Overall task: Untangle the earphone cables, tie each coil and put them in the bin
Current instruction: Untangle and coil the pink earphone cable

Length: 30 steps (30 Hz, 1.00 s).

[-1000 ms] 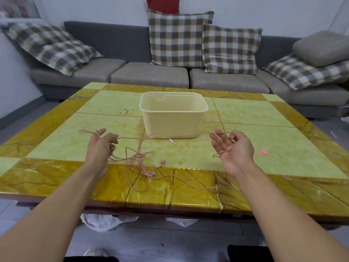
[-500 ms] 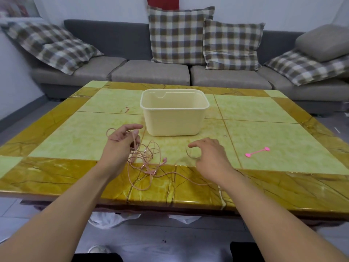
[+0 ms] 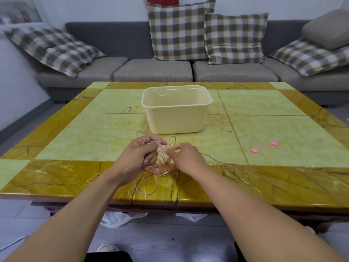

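Near the bin (image 3: 176,118), both hands, left (image 3: 139,157) and right (image 3: 186,157), pinch tangled earphone cables (image 3: 162,167).

Bright, even, soft indoor light, seemingly from above. Only faint shadows under the bin (image 3: 176,118). Mild glare along the glossy near edge of the table (image 3: 283,186). Strong wide-angle bending toward the frame edges. Slightly soft upper left corner; thin cable (image 3: 151,186) strands hard to resolve.

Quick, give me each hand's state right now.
Left hand: grips the earphone cable.
Right hand: pinches the same cable.
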Available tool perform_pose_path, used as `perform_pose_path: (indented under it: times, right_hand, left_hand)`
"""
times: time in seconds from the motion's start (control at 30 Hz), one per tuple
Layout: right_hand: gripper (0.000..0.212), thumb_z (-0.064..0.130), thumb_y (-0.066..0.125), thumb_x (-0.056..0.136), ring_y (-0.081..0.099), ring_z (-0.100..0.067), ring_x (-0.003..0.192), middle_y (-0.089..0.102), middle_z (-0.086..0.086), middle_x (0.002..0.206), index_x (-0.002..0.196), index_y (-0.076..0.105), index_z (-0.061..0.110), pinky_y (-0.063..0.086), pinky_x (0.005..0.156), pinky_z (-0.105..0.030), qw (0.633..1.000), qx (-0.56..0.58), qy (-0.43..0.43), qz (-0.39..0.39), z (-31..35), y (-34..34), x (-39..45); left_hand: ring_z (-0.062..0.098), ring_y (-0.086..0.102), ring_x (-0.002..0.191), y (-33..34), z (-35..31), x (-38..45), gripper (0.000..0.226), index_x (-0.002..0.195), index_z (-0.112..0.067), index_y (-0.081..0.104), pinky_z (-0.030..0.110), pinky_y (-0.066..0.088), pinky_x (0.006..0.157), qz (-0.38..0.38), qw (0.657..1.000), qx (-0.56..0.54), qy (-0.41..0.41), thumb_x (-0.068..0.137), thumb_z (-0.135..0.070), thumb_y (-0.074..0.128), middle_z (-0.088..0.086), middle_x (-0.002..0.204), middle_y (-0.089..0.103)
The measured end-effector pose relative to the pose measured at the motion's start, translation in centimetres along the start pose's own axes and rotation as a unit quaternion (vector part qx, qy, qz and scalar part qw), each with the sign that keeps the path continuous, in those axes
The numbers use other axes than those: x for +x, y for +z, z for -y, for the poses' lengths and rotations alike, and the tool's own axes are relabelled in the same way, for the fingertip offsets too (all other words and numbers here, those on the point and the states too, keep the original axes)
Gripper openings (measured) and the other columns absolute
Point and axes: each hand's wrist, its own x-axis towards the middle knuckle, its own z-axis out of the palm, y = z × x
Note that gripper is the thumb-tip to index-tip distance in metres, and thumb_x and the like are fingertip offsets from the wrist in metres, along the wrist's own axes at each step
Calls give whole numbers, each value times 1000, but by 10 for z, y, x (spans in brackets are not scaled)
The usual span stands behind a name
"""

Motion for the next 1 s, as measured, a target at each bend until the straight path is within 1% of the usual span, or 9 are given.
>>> perform_pose_path:
  times: [0.13, 0.27, 0.33, 0.47, 0.6, 0.73, 0.83, 0.93, 1.0]
  right_hand:
    - [23, 45, 66, 88, 68, -25, 97, 72, 4, 105, 101, 72, 27, 54, 82, -33, 996, -86, 36, 9, 0, 5, 8]
    - [10, 28, 63, 94, 68, -18, 92, 73, 9, 93, 88, 70, 24, 53, 81, -31, 993, 107, -20, -51, 5, -9, 11]
    - [10, 21, 60, 99, 71, -18, 90, 75, 6, 89, 90, 65, 23, 56, 85, -34, 952, 281, -55, -112, 11, -31, 9]
    - [13, 10, 49, 106, 74, -25, 82, 76, -6, 80, 94, 53, 13, 61, 81, -38, 830, 526, -82, -167, 8, -75, 2]
    - [14, 9, 48, 106, 60, -17, 55, 57, -1, 59, 94, 53, 14, 56, 62, -35, 787, 577, -52, -211, -16, -103, -3]
    - [11, 17, 55, 105, 47, -14, 49, 40, 1, 57, 94, 57, 16, 54, 54, -32, 827, 508, -37, -239, -38, -112, -9]
    - [10, 23, 63, 101, 28, -14, 45, 34, 6, 48, 91, 62, 20, 30, 39, -24, 845, 475, -23, -245, -49, -121, -15]
    - [6, 29, 72, 95, 25, -11, 46, 38, 12, 47, 92, 72, 23, 23, 45, -25, 867, 427, -21, -255, -56, -127, -19]
    - [8, 30, 74, 93, 31, -6, 45, 44, 18, 46, 96, 75, 23, 28, 52, -22, 870, 417, -26, -262, -56, -130, -24]
  left_hand:
    - [12, 18, 42, -6, 2, -3, 19, 102, 2, 63, 22, 20, 44, 27, 998, 34, -49, 103, -5, 46, -1, 45, 25]
    - [14, 33, 41, -14, 10, -4, 17, 97, -6, 70, 27, 28, 45, -11, 972, 224, -69, 101, -11, 54, -3, 51, 49]
    - [19, 54, 49, -20, 16, -4, 13, 89, -19, 70, 31, 47, 55, -44, 928, 365, -65, 97, -20, 61, -6, 61, 68]
    - [21, 66, 81, -43, 24, -1, 10, 97, -36, 66, 34, 55, 74, -138, 793, 581, -117, 90, -40, 59, -5, 83, 70]
    - [36, 65, 104, -72, 19, -3, 22, 112, -34, 63, 38, 48, 80, -261, 754, 583, -153, 91, -31, 59, 12, 111, 70]
    - [41, 65, 95, -104, 19, -10, 23, 111, -18, 61, 46, 52, 88, -349, 764, 525, -137, 88, -22, 64, 19, 99, 72]
    - [34, 64, 92, -100, 16, -14, 48, 125, -13, 49, 46, 51, 87, -367, 846, 357, -148, 84, -17, 73, 13, 98, 71]
    - [31, 60, 108, -93, 6, -14, 80, 152, -9, 31, 46, 48, 90, -291, 898, 284, -166, 84, 3, 71, 13, 110, 71]
    - [32, 60, 110, -91, -1, -13, 92, 160, -18, 18, 44, 52, 86, -230, 870, 381, -211, 85, 2, 68, 15, 128, 66]
